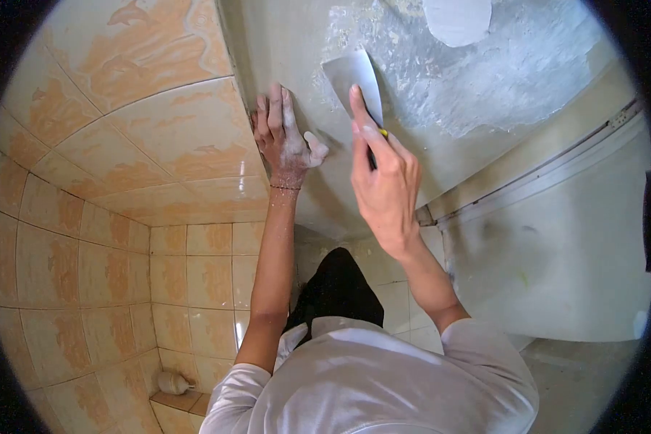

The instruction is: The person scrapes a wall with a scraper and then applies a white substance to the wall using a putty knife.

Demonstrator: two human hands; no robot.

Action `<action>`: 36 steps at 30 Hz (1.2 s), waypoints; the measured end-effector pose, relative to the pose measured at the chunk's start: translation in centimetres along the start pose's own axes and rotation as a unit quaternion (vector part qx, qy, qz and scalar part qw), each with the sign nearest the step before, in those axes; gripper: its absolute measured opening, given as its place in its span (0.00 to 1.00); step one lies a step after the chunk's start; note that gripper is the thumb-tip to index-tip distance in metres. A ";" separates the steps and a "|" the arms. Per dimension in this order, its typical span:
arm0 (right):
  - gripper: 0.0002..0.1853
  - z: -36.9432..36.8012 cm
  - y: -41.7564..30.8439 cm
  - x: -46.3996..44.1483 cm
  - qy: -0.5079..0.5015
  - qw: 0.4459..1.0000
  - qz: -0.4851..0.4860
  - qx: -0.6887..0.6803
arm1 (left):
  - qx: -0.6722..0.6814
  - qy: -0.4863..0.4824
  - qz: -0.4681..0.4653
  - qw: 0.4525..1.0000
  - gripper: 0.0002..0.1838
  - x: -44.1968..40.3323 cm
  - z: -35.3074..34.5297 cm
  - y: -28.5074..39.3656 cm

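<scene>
My right hand grips a putty knife by its handle, with the index finger stretched along the broad metal blade. The blade lies against or very near the grey wall surface, at the left border of a rough, scraped patch. My left hand, whitened with dust, rests flat on the wall near the tile edge, fingers spread and nothing in it. Most of the knife's handle is hidden in my right hand; a bit of yellow shows.
Orange dolphin-patterned tiles cover the wall on the left. A smooth white oval lies within the scraped patch. At the right is a pale door-like panel beside a frame. A whitish object sits on a low corner ledge.
</scene>
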State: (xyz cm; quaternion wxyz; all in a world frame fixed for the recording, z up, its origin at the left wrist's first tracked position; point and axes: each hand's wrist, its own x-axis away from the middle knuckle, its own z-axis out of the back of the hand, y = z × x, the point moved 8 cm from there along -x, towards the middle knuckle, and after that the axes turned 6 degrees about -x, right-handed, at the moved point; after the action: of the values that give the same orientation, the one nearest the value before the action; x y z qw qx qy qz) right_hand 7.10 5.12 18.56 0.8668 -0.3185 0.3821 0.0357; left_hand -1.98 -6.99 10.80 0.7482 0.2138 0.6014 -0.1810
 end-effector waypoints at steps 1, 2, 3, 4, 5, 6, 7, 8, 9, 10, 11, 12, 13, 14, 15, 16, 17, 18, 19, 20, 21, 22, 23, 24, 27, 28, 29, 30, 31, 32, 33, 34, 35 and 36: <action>0.24 0.1 0.3 0.3 0.000 1.000 -0.005 0.001 | 0.003 -0.004 -0.001 1.000 0.37 0.2 0.0 0.1; 0.24 0.1 0.5 0.4 0.006 1.000 0.000 -0.007 | 0.000 -0.005 -0.002 1.000 0.37 0.0 0.0 0.2; 0.24 0.1 0.6 0.6 0.013 1.000 0.006 -0.016 | -0.005 -0.005 -0.003 1.000 0.37 0.0 0.1 0.1; 0.24 -0.2 0.9 0.9 0.013 1.000 0.003 -0.017 | -0.005 -0.008 -0.005 1.000 0.37 0.2 0.4 0.2; 0.24 -0.3 0.8 0.6 0.029 0.999 0.017 -0.038 | -0.013 -0.020 0.000 1.000 0.37 0.1 0.2 0.1; 0.24 -0.1 0.6 0.2 0.043 0.997 0.033 -0.057 | -0.022 -0.032 0.008 0.999 0.37 0.0 -0.1 0.1; 0.29 -0.4 0.4 0.1 0.012 0.999 0.029 0.004 | -0.020 -0.035 0.008 0.999 0.37 0.2 -0.2 0.1; 0.29 -0.3 0.1 0.0 0.012 1.000 0.024 0.006 | -0.023 -0.027 0.005 0.999 0.37 0.2 -0.2 0.0; 0.26 -0.3 -0.1 -0.1 0.010 1.000 0.014 -0.006 | -0.026 -0.017 0.003 1.000 0.37 0.2 -0.2 0.0; 0.23 -0.3 -0.1 -0.1 0.010 1.000 0.003 -0.018 | -0.025 -0.020 0.002 0.999 0.37 0.4 -0.1 0.2; 0.23 -0.3 0.1 0.3 0.010 1.000 0.000 -0.018 | -0.023 -0.027 0.005 0.999 0.37 0.4 0.0 0.3; 0.22 -0.3 0.6 0.5 0.014 0.999 -0.005 -0.032 | -0.023 -0.029 0.007 0.999 0.37 0.1 -0.1 0.1; 0.22 -0.4 0.9 0.4 0.017 0.999 -0.006 -0.046 | -0.026 -0.023 0.007 0.999 0.37 -0.2 -0.2 -0.1; 0.22 -0.4 0.6 -0.1 0.017 0.999 -0.002 -0.046 | -0.019 -0.014 0.006 1.000 0.37 -0.3 -0.1 -0.1; 0.22 -0.6 -0.1 -0.4 0.015 0.999 0.000 -0.037 | -0.009 -0.012 0.005 1.000 0.37 0.0 0.0 0.2; 0.22 -0.7 -0.5 -0.6 0.014 1.000 0.004 -0.028 | -0.008 -0.013 0.006 1.000 0.37 0.1 0.0 0.3; 0.22 -0.8 -0.4 -0.5 0.022 0.999 0.015 -0.037 | -0.020 -0.023 0.011 0.999 0.37 0.0 0.0 0.3; 0.22 -0.5 -0.3 0.1 0.022 0.999 0.010 -0.037 | -0.032 -0.034 0.013 0.999 0.37 0.0 0.1 0.2; 0.22 -0.3 0.1 0.3 0.014 0.999 -0.013 -0.041 | -0.032 -0.033 0.010 0.999 0.37 0.0 0.2 0.1; 0.22 -0.4 0.4 0.2 0.006 0.999 -0.030 -0.044 | -0.022 -0.026 0.007 0.999 0.37 -0.1 0.3 0.2; 0.22 -0.6 0.3 -0.1 0.023 0.998 -0.014 -0.058 | -0.012 -0.019 0.006 1.000 0.37 -0.2 0.2 0.3; 0.22 -0.7 0.0 0.0 0.022 0.998 -0.015 -0.057 | -0.011 -0.020 0.007 1.000 0.37 0.0 0.1 0.2; 0.22 -0.6 -0.4 -0.1 0.017 0.999 -0.025 -0.036 | -0.016 -0.020 0.005 1.000 0.37 0.0 0.0 0.2; 0.22 -0.5 -0.5 -0.1 0.012 0.999 -0.034 -0.015 | -0.022 -0.020 0.003 1.000 0.37 0.1 0.0 0.2; 0.21 -0.2 0.0 0.5 0.001 0.999 -0.048 -0.017 | -0.005 -0.023 0.002 1.000 0.37 -0.1 0.1 0.2; 0.20 -0.2 0.2 0.3 -0.002 0.998 -0.049 -0.030 | -0.007 -0.016 0.002 1.000 0.37 -0.4 0.0 0.0; 0.20 -0.3 -0.4 0.0 0.027 0.999 -0.021 -0.023 | -0.010 -0.017 0.000 1.000 0.38 -0.3 0.0 0.1; 0.20 -0.2 -0.2 0.1 0.027 0.999 -0.022 -0.022 | -0.012 -0.021 -0.003 1.000 0.38 -0.1 0.1 0.2; 0.20 -0.2 -0.1 0.0 0.029 0.999 -0.018 -0.019 | -0.012 -0.021 -0.002 1.000 0.38 -0.1 -0.2 0.2; 0.20 -0.1 -0.1 0.3 0.028 0.999 -0.018 -0.017 | -0.018 -0.027 0.003 0.999 0.38 -0.1 -0.2 0.2; 0.20 0.1 0.0 0.7 0.027 0.999 -0.025 -0.018 | -0.023 -0.035 0.005 0.999 0.38 0.1 0.0 0.1; 0.20 0.3 0.3 0.6 0.025 0.999 -0.033 -0.027 | -0.024 -0.033 0.003 0.999 0.38 -0.1 0.0 0.0; 0.20 0.4 0.5 0.1 0.021 0.999 -0.035 -0.036 | -0.017 -0.022 -0.002 1.000 0.37 -0.3 0.0 0.0; 0.20 0.3 0.4 -0.1 0.019 0.999 -0.034 -0.035 | -0.007 -0.017 -0.004 1.000 0.37 -0.2 0.1 0.2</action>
State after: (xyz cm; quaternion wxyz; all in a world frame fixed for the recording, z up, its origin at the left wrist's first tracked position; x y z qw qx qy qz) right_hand 7.12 5.62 18.62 0.8483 -0.3623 0.3860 0.0138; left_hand -1.82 -6.89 11.03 0.7592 0.2025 0.5907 -0.1836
